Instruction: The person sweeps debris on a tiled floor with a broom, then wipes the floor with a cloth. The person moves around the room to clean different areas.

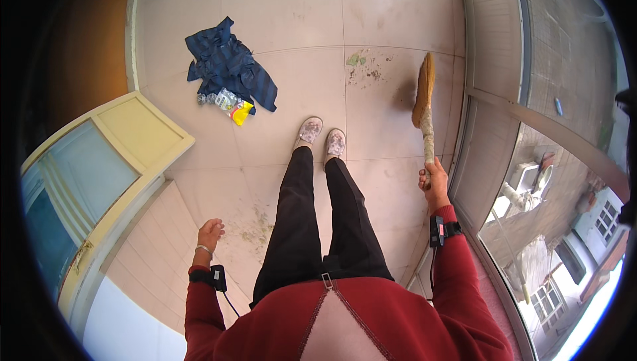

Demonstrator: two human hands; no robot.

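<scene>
My right hand [432,183] grips the pale handle of a straw broom [423,99]. The broom's tan bristle head rests on the tiled floor [292,22] ahead to the right, next to a dusty patch. My left hand [210,233] hangs at my side with its fingers loosely curled, holding nothing. Both wrists carry a black strapped device. My feet in pale slippers [322,135] stand on the tiles between the two hands.
A crumpled dark blue striped cloth [225,66] lies on the floor ahead left, with a yellow and white packet [233,105] at its near edge. A yellow-framed open door [126,155] stands at left. A window wall [494,142] runs along the right. Dirt stains mark the tiles.
</scene>
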